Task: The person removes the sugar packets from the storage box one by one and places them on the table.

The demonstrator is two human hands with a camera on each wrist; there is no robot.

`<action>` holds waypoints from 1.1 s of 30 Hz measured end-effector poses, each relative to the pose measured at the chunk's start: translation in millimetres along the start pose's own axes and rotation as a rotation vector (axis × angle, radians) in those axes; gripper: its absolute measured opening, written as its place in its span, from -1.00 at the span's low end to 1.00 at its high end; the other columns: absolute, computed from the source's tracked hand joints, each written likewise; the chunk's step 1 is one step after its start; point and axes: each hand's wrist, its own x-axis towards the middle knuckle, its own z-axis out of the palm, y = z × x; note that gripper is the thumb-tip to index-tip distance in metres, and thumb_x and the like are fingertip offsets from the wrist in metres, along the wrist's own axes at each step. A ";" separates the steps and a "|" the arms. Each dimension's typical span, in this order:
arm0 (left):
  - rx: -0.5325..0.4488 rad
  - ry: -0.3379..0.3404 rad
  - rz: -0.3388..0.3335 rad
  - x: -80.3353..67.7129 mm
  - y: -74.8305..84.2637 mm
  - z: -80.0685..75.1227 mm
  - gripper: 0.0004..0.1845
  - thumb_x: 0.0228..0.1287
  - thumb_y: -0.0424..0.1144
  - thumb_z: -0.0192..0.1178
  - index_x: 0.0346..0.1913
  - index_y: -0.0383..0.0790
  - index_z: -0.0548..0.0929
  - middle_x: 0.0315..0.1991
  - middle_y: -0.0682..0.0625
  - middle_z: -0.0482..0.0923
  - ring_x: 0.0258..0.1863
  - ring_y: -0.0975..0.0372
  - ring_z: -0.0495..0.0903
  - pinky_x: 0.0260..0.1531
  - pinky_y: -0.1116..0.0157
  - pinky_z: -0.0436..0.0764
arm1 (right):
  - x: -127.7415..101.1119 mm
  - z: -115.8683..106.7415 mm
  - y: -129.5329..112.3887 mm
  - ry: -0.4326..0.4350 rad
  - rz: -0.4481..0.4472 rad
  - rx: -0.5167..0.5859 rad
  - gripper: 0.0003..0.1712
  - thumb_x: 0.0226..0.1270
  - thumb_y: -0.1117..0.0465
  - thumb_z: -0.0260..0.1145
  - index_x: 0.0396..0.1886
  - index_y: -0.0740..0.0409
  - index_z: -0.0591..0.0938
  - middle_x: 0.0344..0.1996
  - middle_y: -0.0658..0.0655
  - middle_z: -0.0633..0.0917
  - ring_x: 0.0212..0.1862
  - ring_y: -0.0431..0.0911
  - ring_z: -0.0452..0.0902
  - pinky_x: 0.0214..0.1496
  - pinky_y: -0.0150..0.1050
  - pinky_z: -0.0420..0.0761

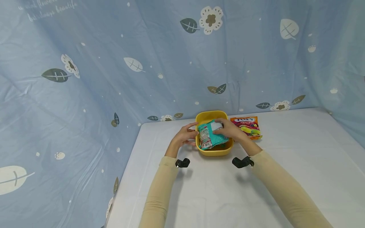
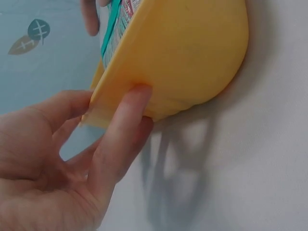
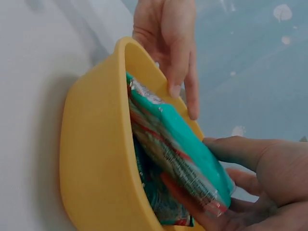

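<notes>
1. I rest the left hand (image 1: 183,136), fingers extended, against the left side of the yellow tub (image 1: 215,153).
2. With the right hand (image 1: 230,129) I pinch the turquoise packet (image 1: 206,136), tilted in the tub's mouth.
3. Orange packet (image 1: 247,125) on the tabletop (image 1: 208,193), right of the tub.
4. Blue cloth (image 1: 171,57) behind the tub.

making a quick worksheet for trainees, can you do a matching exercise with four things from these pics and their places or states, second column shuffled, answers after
Column one
1. basin
2. upper teal packet
3. orange packet
4. left hand

Column two
A. on the white table, outside the basin
B. fingers touching the basin's outer wall
C. yellow, with packaged goods inside
D. tilted, gripped by the right hand

Right pairs: 1-C, 2-D, 3-A, 4-B
</notes>
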 end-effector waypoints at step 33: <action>-0.034 -0.007 0.006 -0.4 0.0 -0.7 -0.32 0.36 -0.29 0.22 0.48 0.17 0.29 0.29 -0.23 0.45 -0.10 0.05 0.70 -0.35 0.07 0.79 | 5.8 -4.9 16.7 0.034 0.079 0.262 -0.39 0.44 0.18 0.24 0.44 -0.01 0.35 0.23 0.33 0.42 0.08 0.10 0.43 0.06 -0.24 0.71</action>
